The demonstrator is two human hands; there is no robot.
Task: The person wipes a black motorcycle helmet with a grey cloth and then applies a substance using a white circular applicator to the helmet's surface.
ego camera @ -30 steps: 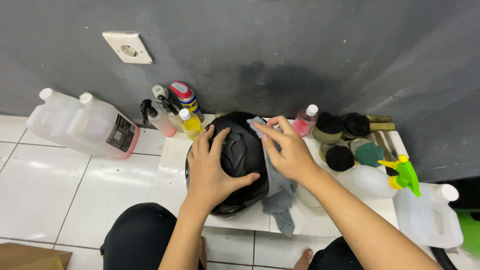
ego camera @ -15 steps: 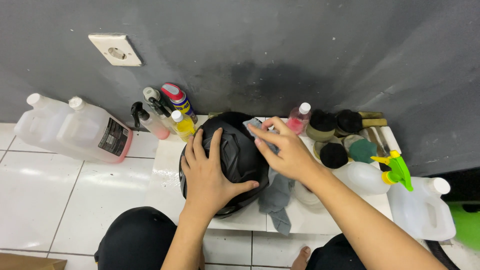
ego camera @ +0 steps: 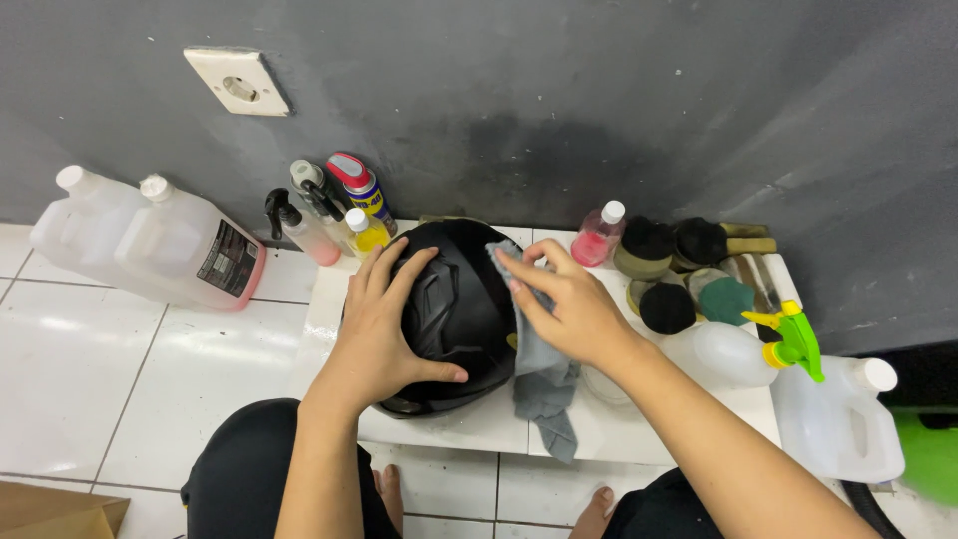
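Observation:
A black helmet [ego camera: 461,299] rests on a low white tiled ledge [ego camera: 469,424] against the grey wall. My left hand [ego camera: 384,324] lies flat on the helmet's left side, fingers spread, holding it still. My right hand [ego camera: 564,304] presses a grey cloth [ego camera: 544,384] against the helmet's right side; the cloth's loose end hangs down over the ledge.
Spray bottles and a can [ego camera: 329,215] stand left of the helmet. A pink bottle [ego camera: 597,238], round pads [ego camera: 667,304] and a white spray bottle with green trigger [ego camera: 743,349] sit right. Large plastic jugs [ego camera: 175,245] stand on the floor at left, another jug [ego camera: 838,419] at right.
The view has shifted slightly. My right hand with the cloth has slid a little over the helmet's right side; my left hand stays on the helmet.

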